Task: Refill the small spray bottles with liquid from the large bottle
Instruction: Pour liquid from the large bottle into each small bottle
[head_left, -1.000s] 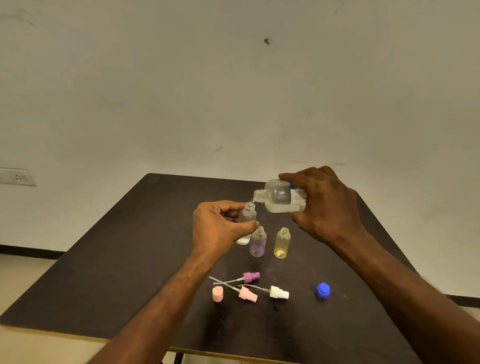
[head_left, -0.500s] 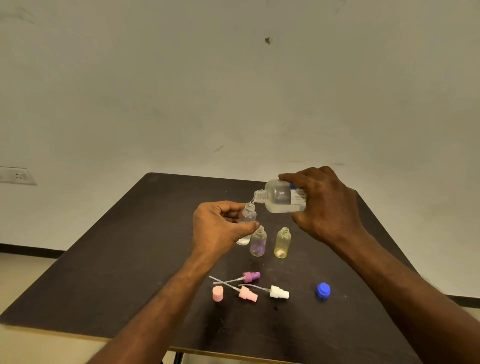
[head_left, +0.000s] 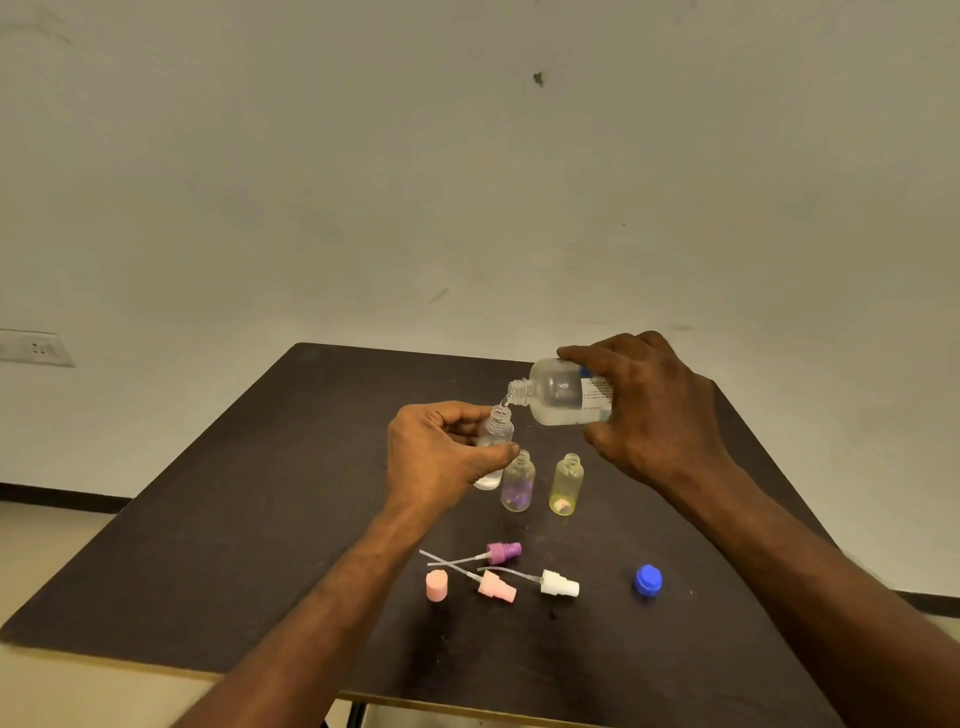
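Clear liquid runs from a tipped large bottle into a small bottle above a dark table.
Right hand grips the large bottle; left hand grasps the small one. Two uncapped small bottles stand just beside; spray tops and a blue cap lie nearer.

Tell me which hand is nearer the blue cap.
Right. The right hand holds the large bottle above and behind the blue cap; the left hand is farther left.
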